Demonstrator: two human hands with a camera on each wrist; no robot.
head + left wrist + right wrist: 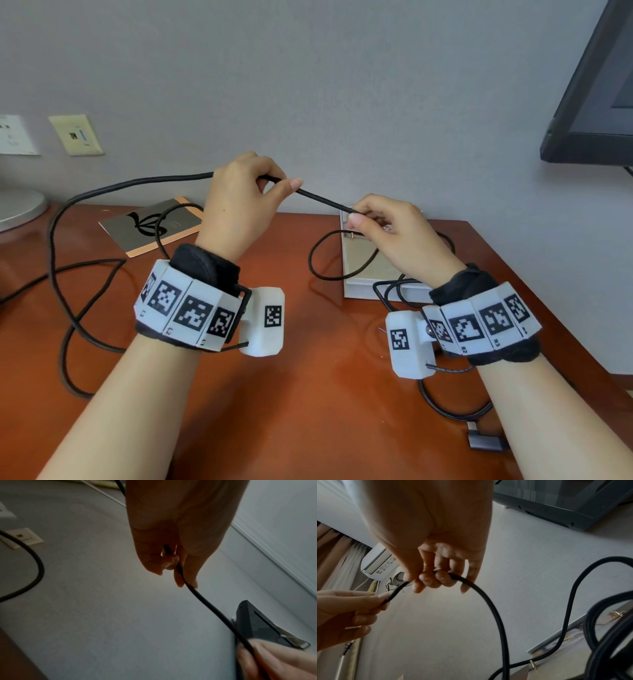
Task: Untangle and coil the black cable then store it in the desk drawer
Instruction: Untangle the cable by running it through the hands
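Black cable (pixel 322 198) runs taut in the air between both hands above the reddish wooden bench (pixel 308 394). Left hand (pixel 236 205) has its grip pinched on it; right hand (pixel 394 233) has its fingers curled round it. Loose loops trail over a flat white box (pixel 363 284) and a patterned card (pixel 150 226).

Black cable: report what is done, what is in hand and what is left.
Done: nothing coiled. The black cable sprawls in loose loops across the desk. In hand: the left hand and right hand pinch a straight stretch between them above the desk. Left: untangling, coiling, storing; no drawer is in view.
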